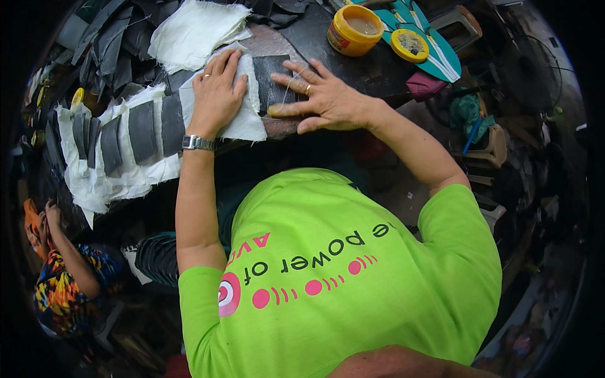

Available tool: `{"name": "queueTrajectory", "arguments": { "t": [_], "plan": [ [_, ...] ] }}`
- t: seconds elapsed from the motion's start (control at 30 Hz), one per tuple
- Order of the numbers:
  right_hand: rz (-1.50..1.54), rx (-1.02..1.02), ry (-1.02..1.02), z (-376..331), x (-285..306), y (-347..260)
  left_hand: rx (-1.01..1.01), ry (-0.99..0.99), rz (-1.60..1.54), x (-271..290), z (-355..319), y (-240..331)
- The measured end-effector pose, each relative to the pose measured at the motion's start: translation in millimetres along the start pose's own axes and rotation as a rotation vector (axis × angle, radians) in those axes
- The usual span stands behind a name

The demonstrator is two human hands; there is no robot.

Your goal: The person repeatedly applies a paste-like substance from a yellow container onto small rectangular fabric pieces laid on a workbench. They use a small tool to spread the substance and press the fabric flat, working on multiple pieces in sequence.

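Note:
My left hand (pixel 216 94) lies flat on a white cloth piece (pixel 250 123), fingers stretched out over it. Beside it, a black rectangular piece (pixel 270 72) rests on the work table. My right hand (pixel 331 101) is over that piece's right edge with its fingers spread, holding nothing. One fingertip looks coated in something yellowish, and thin pale strands stretch between the fingers. To the left, a row of black strips (pixel 144 132) lies on white cloth (pixel 126 183). An open yellow jar (pixel 338 41) with a pale, paste-like filling stands beyond my right hand.
A yellow lid (pixel 403 49) sits on a green sheet with white straps (pixel 441 53). White cloths (pixel 195 31) are stacked at the back, near piled black scraps (pixel 113 47). Plastic stools (pixel 495 148) and a fan (pixel 539 72) stand at right. Another person (pixel 69 283) sits lower left.

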State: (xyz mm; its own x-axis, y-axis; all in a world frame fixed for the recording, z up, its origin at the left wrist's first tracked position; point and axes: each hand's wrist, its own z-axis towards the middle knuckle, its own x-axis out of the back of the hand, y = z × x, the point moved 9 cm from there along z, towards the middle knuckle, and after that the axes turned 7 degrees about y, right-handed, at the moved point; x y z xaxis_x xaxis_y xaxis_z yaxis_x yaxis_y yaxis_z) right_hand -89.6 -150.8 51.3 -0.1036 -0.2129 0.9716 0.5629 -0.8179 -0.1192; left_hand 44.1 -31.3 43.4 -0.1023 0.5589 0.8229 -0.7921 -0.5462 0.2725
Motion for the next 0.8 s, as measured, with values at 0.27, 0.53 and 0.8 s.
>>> {"name": "queueTrajectory", "arguments": {
  "t": [0.27, 0.53, 0.8],
  "plan": [
    [0.251, -0.385, 0.400, 12, 30, 72, 0.034, -0.099, 0.107, -7, -4, -2],
    [-0.320, -0.408, 0.156, 32, -10, 51, 0.008, -0.032, 0.102, -4, -3, 1],
    [0.018, -0.601, 0.486, 10, 34, 71, 0.021, -0.090, 0.116, -8, -4, 0]
  ]
}}
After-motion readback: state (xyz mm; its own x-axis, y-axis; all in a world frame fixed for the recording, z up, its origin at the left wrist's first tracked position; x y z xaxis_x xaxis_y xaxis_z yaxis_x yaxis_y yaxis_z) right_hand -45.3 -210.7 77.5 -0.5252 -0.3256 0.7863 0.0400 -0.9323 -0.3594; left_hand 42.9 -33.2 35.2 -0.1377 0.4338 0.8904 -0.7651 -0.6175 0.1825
